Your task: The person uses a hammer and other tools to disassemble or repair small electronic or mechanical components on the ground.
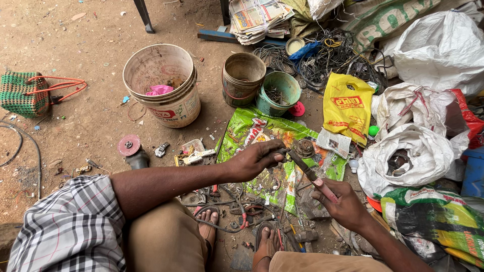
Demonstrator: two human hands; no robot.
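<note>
Your right hand [343, 204] is curled shut around the pink handle of a long flat tool [311, 176], which looks like a file or a blade, though the view is too soft to be sure. The tool slants up toward eleven o'clock, and its dark tip meets your left hand [257, 160], whose fingers are pinched closed on some small part at the tip; what that part is I cannot tell. Both sit over the green printed sack [262, 136] spread on the ground.

To do this well, keep the left wrist braced on your knee, hold the small part low over the sack so anything that drops lands on it, and move the tool in short strokes away from your fingertips.

Outward from the hands, counted: one round metal part [304, 148] on the sack at twelve o'clock from the tool; three buckets beyond, the large white bucket [162, 83] at eleven o'clock, the rusty bucket [243, 78] and the small green bucket [278, 93] near twelve; one yellow bag [348, 106] at one o'clock; one grinding disc [129, 145] at nine o'clock; one woven basket [25, 94] far out at nine; two sandals [237, 236] at six o'clock, under your feet.
</note>
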